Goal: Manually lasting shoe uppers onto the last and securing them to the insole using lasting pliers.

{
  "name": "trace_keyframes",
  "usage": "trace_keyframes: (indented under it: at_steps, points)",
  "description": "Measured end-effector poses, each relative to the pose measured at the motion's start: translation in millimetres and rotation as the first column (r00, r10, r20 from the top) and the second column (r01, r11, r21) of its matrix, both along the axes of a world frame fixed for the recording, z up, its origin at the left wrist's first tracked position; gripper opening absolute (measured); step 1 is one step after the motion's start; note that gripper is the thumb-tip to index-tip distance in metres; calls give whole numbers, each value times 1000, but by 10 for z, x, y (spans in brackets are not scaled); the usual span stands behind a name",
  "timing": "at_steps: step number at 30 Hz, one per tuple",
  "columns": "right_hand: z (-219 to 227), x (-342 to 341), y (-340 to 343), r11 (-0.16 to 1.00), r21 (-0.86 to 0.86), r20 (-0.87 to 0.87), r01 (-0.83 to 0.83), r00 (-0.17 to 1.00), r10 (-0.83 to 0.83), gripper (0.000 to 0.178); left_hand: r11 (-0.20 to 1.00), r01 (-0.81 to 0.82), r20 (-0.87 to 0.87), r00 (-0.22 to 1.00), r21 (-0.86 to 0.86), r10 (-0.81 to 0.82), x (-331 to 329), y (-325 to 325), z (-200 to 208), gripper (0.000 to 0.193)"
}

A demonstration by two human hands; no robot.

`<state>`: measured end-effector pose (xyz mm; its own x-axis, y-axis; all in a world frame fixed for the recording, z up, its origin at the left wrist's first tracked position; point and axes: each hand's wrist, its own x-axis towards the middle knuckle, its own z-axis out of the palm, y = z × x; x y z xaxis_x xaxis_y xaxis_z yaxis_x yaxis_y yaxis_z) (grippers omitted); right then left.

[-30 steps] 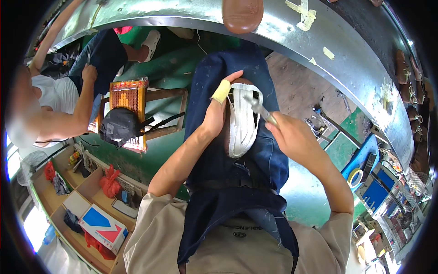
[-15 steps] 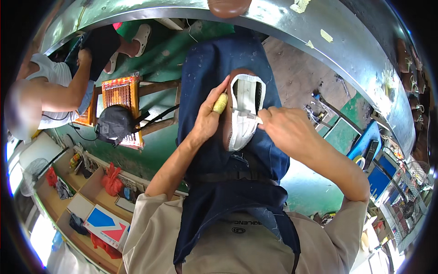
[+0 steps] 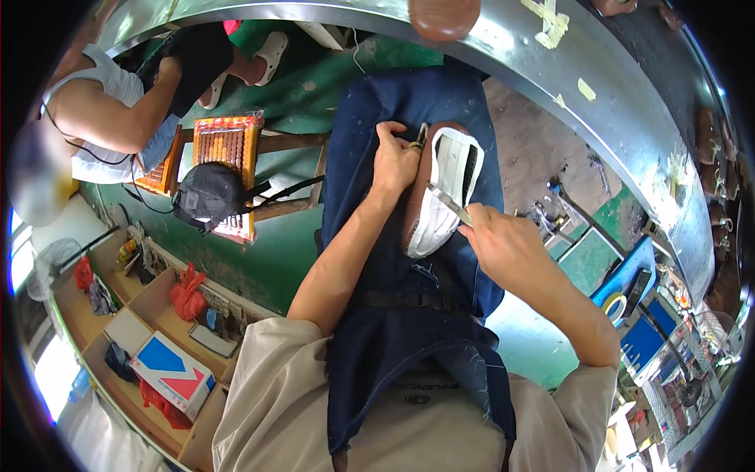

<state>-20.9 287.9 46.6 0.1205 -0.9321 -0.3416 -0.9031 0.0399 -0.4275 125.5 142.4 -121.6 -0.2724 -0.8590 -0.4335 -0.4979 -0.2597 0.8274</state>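
Observation:
A brown shoe (image 3: 421,193) lies sole side up on my lap, its underside covered by a white piece (image 3: 444,177) with a dark strip along the right edge. My right hand (image 3: 507,244) grips a narrow metal blade (image 3: 448,202), whose tip rests on or just above the white underside. Along the shoe's left side, my left hand (image 3: 395,161) is closed with fingers bent. A hand tool with a metal end (image 3: 423,134) sticks out between that hand and the shoe; the rest of it is hidden. Beneath the shoe spreads a dark blue apron (image 3: 362,126).
A metal-covered bench edge (image 3: 582,118) curves across the front, with a brown rounded object (image 3: 444,17) on it. To the left are a beaded seat (image 3: 224,145) holding a black bag (image 3: 206,197), a seated person (image 3: 102,118) and a partitioned wooden tray (image 3: 149,303). A blue board (image 3: 629,271) stands right.
The shoe has shifted right in view. My left hand has turned, and the yellow handle seen in it no longer shows plainly. The blade now slants across the white underside.

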Motion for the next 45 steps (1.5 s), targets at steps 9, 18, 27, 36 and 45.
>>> trace_keyframes:
  at_steps: [9, 18, 27, 36, 45]
  points:
    - [-234, 381, 123, 957, 76, 189, 281, 938, -290, 25, 830, 236, -775, 546, 505, 316, 451, 431, 610, 60]
    - [-358, 341, 232, 583, 714, 549, 387, 208, -810, 23, 919, 390, -406, 831, -61, -380, 522, 304, 509, 84]
    - [-560, 183, -137, 910, -204, 147, 361, 930, -336, 25, 865, 397, -172, 871, -307, -461, 424, 408, 411, 97]
    - [-253, -173, 81, 896, 444, 517, 17, 812, -272, 28, 873, 487, -328, 821, -28, -468, 510, 117, 560, 93]
    - [-112, -126, 300, 891, 447, 399, 73, 876, -272, 38, 793, 609, -406, 717, -32, -567, 590, 207, 736, 106]
